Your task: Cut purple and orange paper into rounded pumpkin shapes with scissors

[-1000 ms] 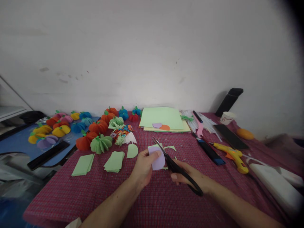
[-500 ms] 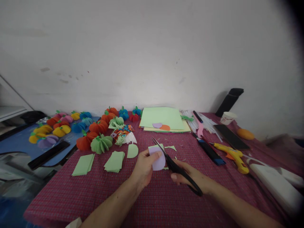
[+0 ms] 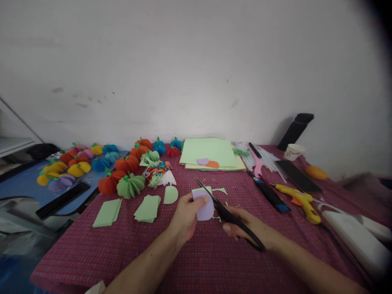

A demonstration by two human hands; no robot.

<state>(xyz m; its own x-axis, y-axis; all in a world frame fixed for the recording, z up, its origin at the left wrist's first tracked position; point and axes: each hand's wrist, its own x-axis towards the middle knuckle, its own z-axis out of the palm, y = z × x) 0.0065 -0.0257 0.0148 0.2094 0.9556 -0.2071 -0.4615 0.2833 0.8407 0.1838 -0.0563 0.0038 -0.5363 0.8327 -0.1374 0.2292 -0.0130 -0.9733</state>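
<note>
My left hand (image 3: 186, 214) pinches a rounded purple paper piece (image 3: 203, 207) with light green paper behind it, thumb on top. In my right hand (image 3: 240, 223) are black-handled scissors (image 3: 232, 218), their blades lying along the upper right edge of the papers. Thin green offcuts (image 3: 221, 190) lie on the cloth just beyond the blades. To the left of my left hand rests a single green cut piece with a rounded side (image 3: 170, 195). Two stacks of green paper, one nearer (image 3: 148, 208) and one farther left (image 3: 107, 212), lie flat beyond it.
Paper pumpkins (image 3: 127, 163) in several colours crowd the left side, near a heap of scraps (image 3: 159, 171). Green sheets (image 3: 210, 151) lie at the back. On the right are a box cutter (image 3: 271, 194), a yellow glue gun (image 3: 301, 200), a paper cup (image 3: 294, 152) and a phone (image 3: 297, 175).
The scissors and my right hand have shifted very slightly right and down. A green offcut shows a little more below the blades. My left hand stays nearly still with the papers.
</note>
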